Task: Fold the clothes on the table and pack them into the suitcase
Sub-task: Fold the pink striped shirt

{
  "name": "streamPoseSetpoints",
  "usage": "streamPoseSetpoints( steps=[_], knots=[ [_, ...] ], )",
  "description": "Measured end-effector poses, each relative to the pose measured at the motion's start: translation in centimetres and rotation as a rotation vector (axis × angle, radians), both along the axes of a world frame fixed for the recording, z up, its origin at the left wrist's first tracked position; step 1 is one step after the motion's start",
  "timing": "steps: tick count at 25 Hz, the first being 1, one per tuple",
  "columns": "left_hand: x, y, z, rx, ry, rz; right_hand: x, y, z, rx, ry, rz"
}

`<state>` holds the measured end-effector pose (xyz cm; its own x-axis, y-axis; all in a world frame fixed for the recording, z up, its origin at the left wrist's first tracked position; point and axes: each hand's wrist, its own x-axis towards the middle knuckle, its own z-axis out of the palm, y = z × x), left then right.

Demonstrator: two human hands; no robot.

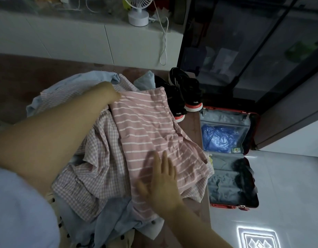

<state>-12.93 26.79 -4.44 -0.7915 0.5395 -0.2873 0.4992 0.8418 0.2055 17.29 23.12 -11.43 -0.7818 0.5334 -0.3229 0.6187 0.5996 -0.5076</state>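
1. Head view: the open suitcase (226,205) lies on the floor. Its far half holds a blue bag (220,138). Its near half shows grey lining and something dark I cannot make out.
2. Just left of the suitcase, a messy pile of clothes sits on the table (20,77). The pink striped top (145,129) lies on the pile, over a checked shirt (93,158) and a pale blue cloth (115,217).
3. The right hand (161,176) rests flat on the striped top, fingers straight and spread wide. It looks blurry.
4. The left hand (113,95) is at the top's far edge, on the side away from the suitcase. Its fingers are hidden, so I cannot tell if it holds the cloth.
5. Black shoes (183,97) sit by the suitcase's far left corner.
6. I think the step is smoothing the striped top flat, ready to fold.
7. The next move likely needs both hands to lift one edge and lay it over neatly, without dragging the clothes underneath.
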Motion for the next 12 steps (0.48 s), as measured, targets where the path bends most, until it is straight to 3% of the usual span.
streamPoseSetpoints(
  steps=[4, 7, 9, 12],
  knots=[
    [0.4, -0.1, 1.9, 0.153, 0.181, -0.007, -1.2, -4.4, 0.0, 0.002, 0.004, 0.073],
    [1.3, -0.5, 3.0, 0.242, 0.328, -0.071, -0.6, -3.0, 0.1, -0.023, 0.051, 0.085],
    [1.5, -1.0, 3.7, 0.294, 0.318, -0.091, 0.5, -2.0, 0.9, -0.088, 0.089, 0.029],
    [1.9, -1.2, 5.2, 0.356, 0.222, -0.019, 1.4, -1.4, 2.2, -0.009, 0.146, 0.039]
  ],
)
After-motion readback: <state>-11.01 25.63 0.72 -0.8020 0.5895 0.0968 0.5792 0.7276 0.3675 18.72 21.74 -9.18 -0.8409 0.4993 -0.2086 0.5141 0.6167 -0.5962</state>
